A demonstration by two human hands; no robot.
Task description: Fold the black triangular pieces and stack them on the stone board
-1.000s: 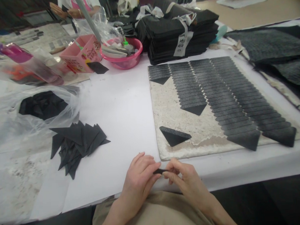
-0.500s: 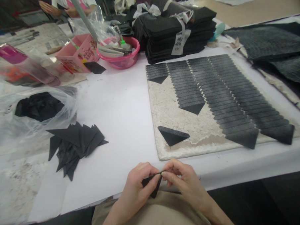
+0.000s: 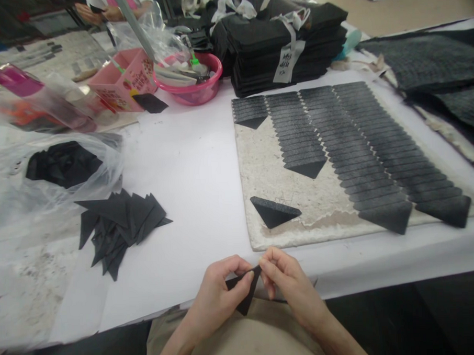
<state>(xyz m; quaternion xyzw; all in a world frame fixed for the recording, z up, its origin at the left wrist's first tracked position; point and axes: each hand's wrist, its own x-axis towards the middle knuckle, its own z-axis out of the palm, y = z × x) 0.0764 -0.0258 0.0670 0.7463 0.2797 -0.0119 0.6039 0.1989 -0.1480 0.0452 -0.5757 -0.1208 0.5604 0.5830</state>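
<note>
Both hands meet at the table's near edge over my lap. My left hand (image 3: 220, 293) pinches a small black triangular piece (image 3: 245, 292), and my right hand (image 3: 286, 282) pinches its upper corner. The piece hangs point down between them. Just beyond lies a pale board (image 3: 267, 160) with several rows of overlapped black triangles (image 3: 361, 146) and one loose triangle (image 3: 275, 211). A loose pile of black triangles (image 3: 119, 224) lies to the left of my hands.
A clear plastic bag with black pieces (image 3: 63, 164) sits at the left. A pink bowl (image 3: 196, 90), a pink box (image 3: 125, 83) and tied bundles of black material (image 3: 282, 39) stand at the back. Another person's hands (image 3: 104, 13) show at the far top left.
The black piece was held flat and edge-on between my fingertips; now it is turned so its face shows, point down. Both hands have stayed at the table edge.
</note>
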